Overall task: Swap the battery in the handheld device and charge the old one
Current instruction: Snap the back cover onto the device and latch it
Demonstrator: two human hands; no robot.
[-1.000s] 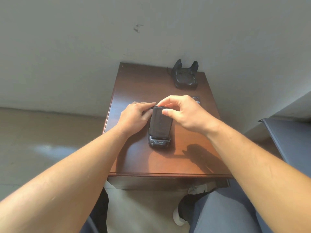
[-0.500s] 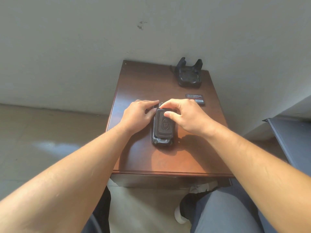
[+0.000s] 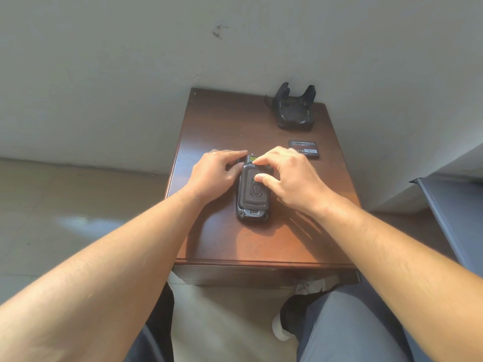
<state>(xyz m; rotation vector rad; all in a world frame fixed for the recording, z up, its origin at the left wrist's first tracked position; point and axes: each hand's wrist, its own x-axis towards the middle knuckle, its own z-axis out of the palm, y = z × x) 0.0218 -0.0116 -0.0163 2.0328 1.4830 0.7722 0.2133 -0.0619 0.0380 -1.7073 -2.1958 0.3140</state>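
A dark handheld device [image 3: 253,205] lies face down on the brown wooden table [image 3: 261,241], its textured back cover toward me. My left hand [image 3: 214,173] grips its upper left side. My right hand [image 3: 290,176] rests on the upper right, thumb pressing on the cover and forefinger at the top edge, where a small yellow-green label shows. A flat black battery [image 3: 304,149] with a printed label lies on the table beyond my right hand. An empty black charging cradle [image 3: 295,111] stands at the table's far right corner, by the wall.
The small table stands against a pale wall [image 3: 130,74]. A grey surface [image 3: 457,218] edges in at the right. My knees in grey trousers [image 3: 347,327] and a shoe [image 3: 282,327] show below the table's front edge.
The device's near end, lifted a second ago, now lies flat on the table. Both hands stay at its top end. The view has shifted, uncovering the battery behind my right hand.
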